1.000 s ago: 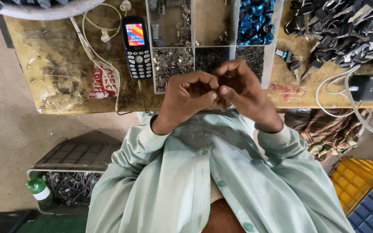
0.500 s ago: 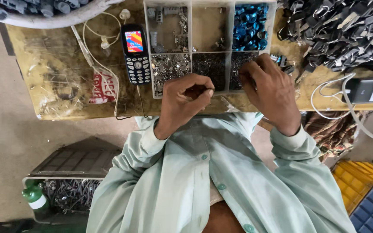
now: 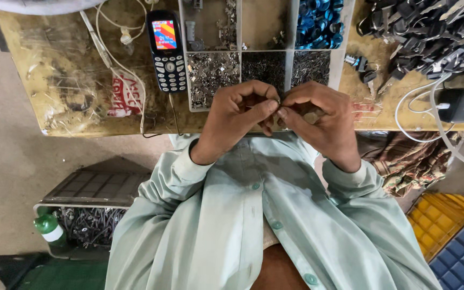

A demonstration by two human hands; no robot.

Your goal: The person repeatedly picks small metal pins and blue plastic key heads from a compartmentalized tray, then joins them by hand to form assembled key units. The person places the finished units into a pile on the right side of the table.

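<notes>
While our left hand [image 3: 237,115] and right hand [image 3: 318,118] pinch closed on a tiny, mostly hidden metal part [image 3: 278,103] above the grey compartmented plastic tray [image 3: 288,51], we judge a loosened pinch could drop it among the look-alike bits

Both hands met in front of the chest, right at the near edge of the table [image 3: 81,126]. The left hand [image 3: 240,110] was curled, its fingers bent inward and the thumb pressed toward the fingertips. The right hand [image 3: 320,115] mirrored it, knuckles up, fingertips pinched against those of the left. What sat between the fingertips was too small to make out. Both forearms, in pale green sleeves, angled up from the elbows toward the table edge, wrists bent.
</notes>
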